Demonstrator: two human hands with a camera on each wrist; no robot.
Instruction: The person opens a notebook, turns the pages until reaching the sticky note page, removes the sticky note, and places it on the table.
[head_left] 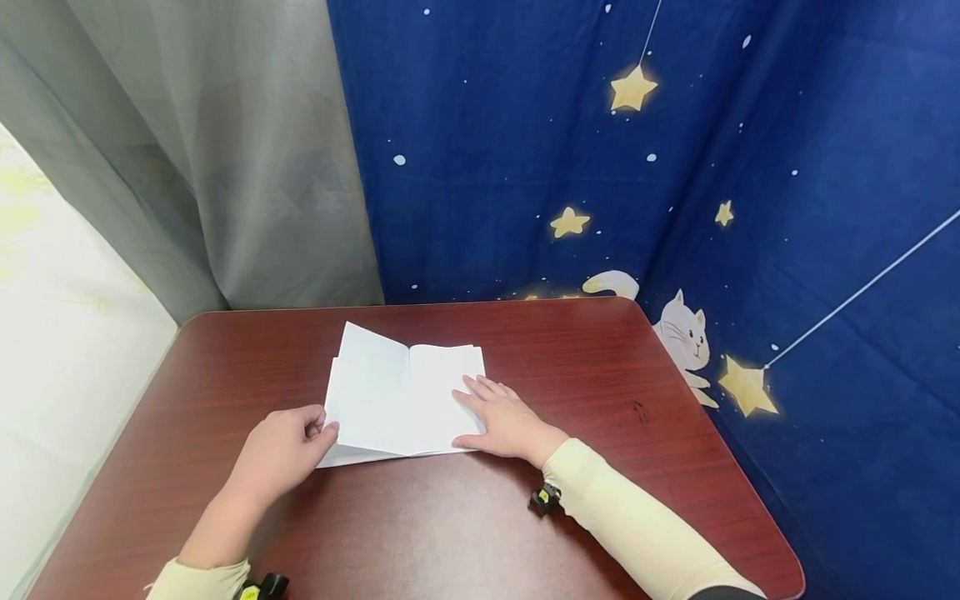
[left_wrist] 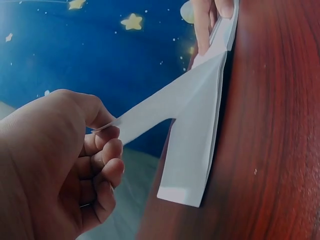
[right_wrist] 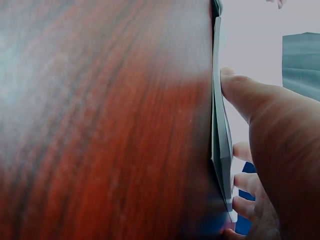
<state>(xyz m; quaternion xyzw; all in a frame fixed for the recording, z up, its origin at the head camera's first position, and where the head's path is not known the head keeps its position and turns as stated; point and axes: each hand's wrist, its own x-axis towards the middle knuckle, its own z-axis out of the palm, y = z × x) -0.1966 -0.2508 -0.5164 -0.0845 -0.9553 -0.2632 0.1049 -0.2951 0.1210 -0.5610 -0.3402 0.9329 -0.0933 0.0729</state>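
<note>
A booklet with blank white pages lies spread on the table. My left hand pinches the outer edge of a lifted page between thumb and forefinger. In the left wrist view that page slants up from the fold to the left hand, above the pages lying flat beneath. My right hand rests on the right-hand page with its fingers spread. In the right wrist view the thumb of the right hand lies along the near edge of the booklet.
The reddish-brown wooden table has rounded corners. Behind it hang a grey curtain and a blue curtain with stars and a cat. A bright white surface is at the left.
</note>
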